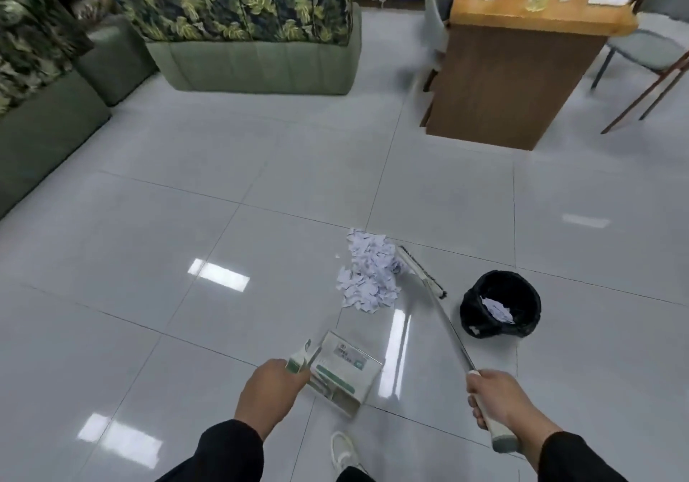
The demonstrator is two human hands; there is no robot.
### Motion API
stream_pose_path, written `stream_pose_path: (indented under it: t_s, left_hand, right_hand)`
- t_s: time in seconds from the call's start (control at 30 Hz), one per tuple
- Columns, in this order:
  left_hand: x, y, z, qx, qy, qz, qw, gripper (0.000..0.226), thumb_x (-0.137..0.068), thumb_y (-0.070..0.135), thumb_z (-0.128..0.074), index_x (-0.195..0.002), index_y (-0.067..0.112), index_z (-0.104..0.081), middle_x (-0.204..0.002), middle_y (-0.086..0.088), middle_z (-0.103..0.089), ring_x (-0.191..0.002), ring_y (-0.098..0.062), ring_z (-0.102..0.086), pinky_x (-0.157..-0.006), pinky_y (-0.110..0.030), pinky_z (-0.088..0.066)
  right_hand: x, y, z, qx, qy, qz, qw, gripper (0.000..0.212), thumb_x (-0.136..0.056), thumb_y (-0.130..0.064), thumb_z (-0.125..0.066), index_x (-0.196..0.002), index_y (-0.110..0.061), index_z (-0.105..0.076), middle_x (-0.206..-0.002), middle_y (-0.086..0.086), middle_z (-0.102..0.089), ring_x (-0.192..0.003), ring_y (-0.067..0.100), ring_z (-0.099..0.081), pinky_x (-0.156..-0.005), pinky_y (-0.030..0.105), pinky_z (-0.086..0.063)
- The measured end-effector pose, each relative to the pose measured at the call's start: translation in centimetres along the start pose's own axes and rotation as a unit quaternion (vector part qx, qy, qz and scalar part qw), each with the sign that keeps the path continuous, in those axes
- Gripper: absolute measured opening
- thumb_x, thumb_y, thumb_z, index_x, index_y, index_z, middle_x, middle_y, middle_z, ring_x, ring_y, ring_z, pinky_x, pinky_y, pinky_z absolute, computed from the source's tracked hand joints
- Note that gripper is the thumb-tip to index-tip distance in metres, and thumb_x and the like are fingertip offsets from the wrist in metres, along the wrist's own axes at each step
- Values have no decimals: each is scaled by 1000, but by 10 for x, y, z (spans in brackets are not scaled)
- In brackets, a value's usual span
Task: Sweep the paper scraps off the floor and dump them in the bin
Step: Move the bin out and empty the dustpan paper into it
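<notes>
Right hand (496,399) grips the broom (421,271) handle, left hand (270,388) holds the dustpan (345,369), and those featherlight paper scraps (369,272), mid-floor beside the bin (499,304), probably flutter, so sweep gently.

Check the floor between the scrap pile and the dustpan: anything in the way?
Nothing visible. The paper scraps lie heaped beside the broom head, and only bare tile separates them from the dustpan held by the left hand. The bin sits off to the right, also unobstructed.
</notes>
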State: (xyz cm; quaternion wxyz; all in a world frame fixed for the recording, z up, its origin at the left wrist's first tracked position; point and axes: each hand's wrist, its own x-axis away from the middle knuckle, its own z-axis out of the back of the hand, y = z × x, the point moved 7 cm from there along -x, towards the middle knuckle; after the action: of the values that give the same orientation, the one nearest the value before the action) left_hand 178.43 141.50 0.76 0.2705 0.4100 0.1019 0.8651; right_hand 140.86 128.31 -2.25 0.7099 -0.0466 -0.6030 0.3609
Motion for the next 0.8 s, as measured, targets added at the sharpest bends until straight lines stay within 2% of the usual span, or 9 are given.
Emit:
stream_pose_path:
  t_s: [0.1,0.27,0.4,0.5,0.57,0.7,0.8]
  left_hand:
    - [-31,-8,2,1,-2,-5,1000,50,-93,47,-63,-60,17,-42,-56,4,-43,-55,-14,-43,-53,-31,-33]
    - [-71,8,-6,24,-34,-16,999,34,-97,45,-60,-70,24,-54,-70,5,-56,-71,-20,-55,-58,-28,-43]
    - [-118,18,-21,-3,-48,-25,999,41,-96,46,-56,-69,15,-53,-63,4,-48,-59,-15,-45,-52,-29,-35]
    - [-141,38,-24,32,-37,-18,999,45,-95,43,-59,-62,15,-48,-61,3,-52,-57,-15,-46,-52,-28,-34]
    - [-153,58,-23,38,-31,-29,998,40,-93,41,-60,-66,13,-53,-65,2,-57,-59,-16,-51,-53,-28,-36]
    - [-185,96,-36,22,-38,-48,998,35,-92,40,-59,-80,7,-62,-74,-1,-60,-65,-18,-54,-54,-29,-37]
    - [-193,114,-47,25,-35,-46,998,32,-92,38,-60,-82,8,-62,-77,-2,-61,-70,-21,-55,-56,-30,-39]
  right_hand:
    - [-7,-9,-23,0,18,-18,1000,12,-87,2,-48,-76,-3,-51,-58,14,-47,-45,20,-40,-45,25,-35]
    - [-18,-30,-29,6,47,-33,998,12,-87,3,-49,-76,-4,-49,-57,12,-46,-44,20,-40,-44,24,-34]
    - [-48,-51,-33,25,67,-41,997,13,-87,2,-49,-76,-4,-49,-56,11,-46,-43,19,-39,-45,23,-35]
    - [-71,-68,-34,41,74,-37,996,13,-89,2,-49,-76,-3,-50,-58,11,-47,-44,20,-41,-45,24,-37]
    - [-81,-80,-35,61,78,-32,995,13,-90,2,-49,-78,-2,-50,-60,12,-47,-44,20,-41,-45,24,-38]
    - [-108,-84,-46,128,63,-48,989,10,-89,1,-47,-80,-1,-50,-65,13,-47,-43,19,-44,-44,23,-39]
    - [-95,-76,-58,196,24,-66,978,8,-87,-2,-45,-80,-4,-49,-63,10,-46,-41,20,-44,-43,22,-38]
